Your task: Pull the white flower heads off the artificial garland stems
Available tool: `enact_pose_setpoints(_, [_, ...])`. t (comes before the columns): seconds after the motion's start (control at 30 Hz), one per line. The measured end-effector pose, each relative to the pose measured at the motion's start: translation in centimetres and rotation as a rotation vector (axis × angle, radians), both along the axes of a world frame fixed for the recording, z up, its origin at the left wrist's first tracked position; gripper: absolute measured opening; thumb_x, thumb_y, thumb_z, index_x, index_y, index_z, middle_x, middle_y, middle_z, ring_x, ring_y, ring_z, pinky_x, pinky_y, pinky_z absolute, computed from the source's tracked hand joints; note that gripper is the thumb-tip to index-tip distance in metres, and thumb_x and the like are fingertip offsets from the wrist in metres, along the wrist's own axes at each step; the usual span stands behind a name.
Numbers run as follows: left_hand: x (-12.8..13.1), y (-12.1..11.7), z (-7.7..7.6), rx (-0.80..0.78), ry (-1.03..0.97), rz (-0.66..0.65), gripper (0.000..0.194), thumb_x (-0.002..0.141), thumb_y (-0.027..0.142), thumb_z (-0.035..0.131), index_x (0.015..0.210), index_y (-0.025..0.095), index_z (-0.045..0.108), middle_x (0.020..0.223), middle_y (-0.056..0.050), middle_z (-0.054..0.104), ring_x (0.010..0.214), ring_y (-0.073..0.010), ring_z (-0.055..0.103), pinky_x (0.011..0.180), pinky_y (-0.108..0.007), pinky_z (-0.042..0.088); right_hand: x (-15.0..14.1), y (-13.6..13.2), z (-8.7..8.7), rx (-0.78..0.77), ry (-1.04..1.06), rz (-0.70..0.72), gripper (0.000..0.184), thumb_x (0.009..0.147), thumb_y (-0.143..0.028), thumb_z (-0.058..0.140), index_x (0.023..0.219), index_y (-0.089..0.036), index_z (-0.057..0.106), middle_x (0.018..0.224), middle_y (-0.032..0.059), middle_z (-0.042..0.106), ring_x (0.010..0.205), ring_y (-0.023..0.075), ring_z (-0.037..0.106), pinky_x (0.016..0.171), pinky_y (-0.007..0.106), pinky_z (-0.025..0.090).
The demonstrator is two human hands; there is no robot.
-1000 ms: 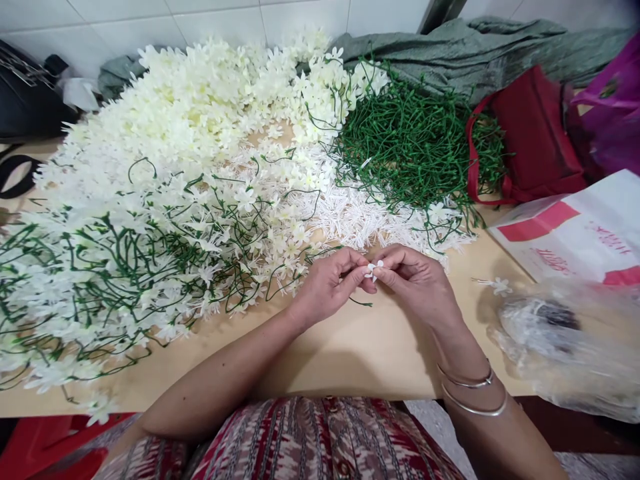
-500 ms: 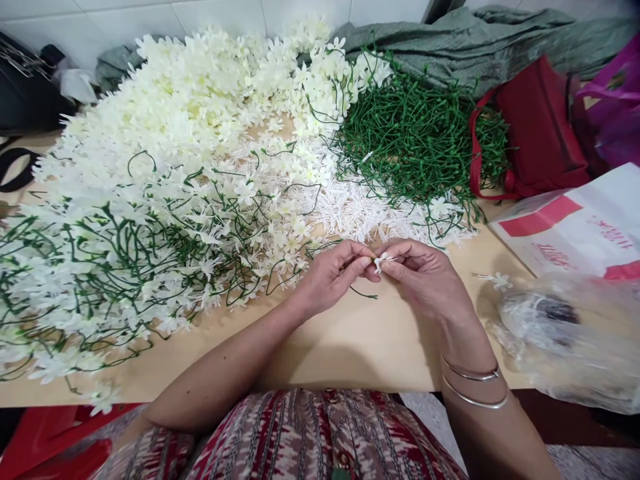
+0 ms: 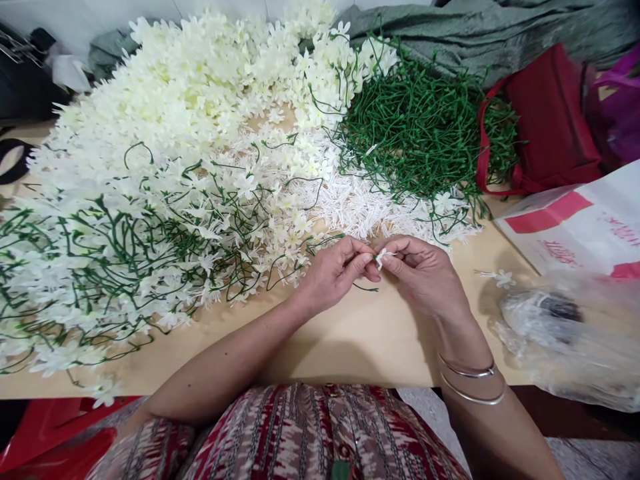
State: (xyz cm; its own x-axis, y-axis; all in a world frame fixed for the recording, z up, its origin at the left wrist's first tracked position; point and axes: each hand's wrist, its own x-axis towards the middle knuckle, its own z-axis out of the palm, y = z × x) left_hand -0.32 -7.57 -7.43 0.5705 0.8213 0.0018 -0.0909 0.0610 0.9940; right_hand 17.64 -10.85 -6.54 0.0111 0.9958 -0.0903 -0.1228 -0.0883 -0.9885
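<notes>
My left hand [image 3: 333,273] is closed in a pinch on a green plastic stem [image 3: 367,289], whose thin end pokes out below the fingers. Its green tip meets a small white artificial flower [image 3: 381,258], which my right hand [image 3: 420,270] pinches between thumb and forefinger. The two hands almost touch, just above the table. Beyond them lies a strip of thin white stamens [image 3: 370,207]. A heap of loose green stems [image 3: 415,127] is behind that, and to the left spreads a pile of white flowers on green stems [image 3: 145,247].
Cream petals [image 3: 200,87] are heaped at the back left. To the right are a red bag [image 3: 550,120], a white and red paper bag [image 3: 580,220], a clear plastic bag [image 3: 585,340] and one lone flower [image 3: 504,279]. Green cloth [image 3: 480,40] lies along the wall.
The white flower has turned in my right fingers and now sits against the green stem tip, with white strands showing on its right. My view has tilted slightly downward.
</notes>
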Motion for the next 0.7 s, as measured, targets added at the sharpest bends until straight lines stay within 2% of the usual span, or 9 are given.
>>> enact_pose_setpoints(0.17, [-0.09, 0.03, 0.04, 0.011, 0.023, -0.011, 0.038, 0.103, 0.055, 0.055, 0.097, 0.018, 0.056, 0.084, -0.004, 0.074, 0.078, -0.0136, 0.076, 0.073, -0.026, 0.060, -0.16, -0.11, -0.03, 0.021, -0.013, 0.027, 0.017, 0.082, -0.036, 0.083, 0.079, -0.024, 0.072, 0.077, -0.0004, 0.071, 0.069, 0.0148, 0.066, 0.065, 0.030, 0.057])
enact_pose_setpoints(0.33, [-0.21, 0.02, 0.25, 0.050, 0.077, -0.025, 0.035, 0.105, 0.053, 0.052, 0.099, 0.018, 0.056, 0.085, -0.005, 0.076, 0.080, -0.0144, 0.075, 0.076, -0.027, 0.059, -0.21, -0.24, -0.56, -0.005, 0.032, -0.039, 0.019, 0.081, -0.035, 0.085, 0.079, -0.024, 0.070, 0.080, -0.0010, 0.069, 0.064, 0.0127, 0.063, 0.061, 0.029, 0.055])
enact_pose_setpoints(0.7, [-0.51, -0.07, 0.78, 0.203, 0.185, -0.032, 0.025, 0.108, 0.042, 0.049, 0.097, 0.020, 0.055, 0.085, -0.004, 0.078, 0.080, -0.0147, 0.075, 0.073, -0.026, 0.053, 0.34, 0.16, -0.43, 0.031, -0.025, 0.048, 0.020, 0.082, -0.040, 0.085, 0.076, -0.026, 0.072, 0.078, -0.0003, 0.070, 0.071, 0.0149, 0.066, 0.067, 0.030, 0.056])
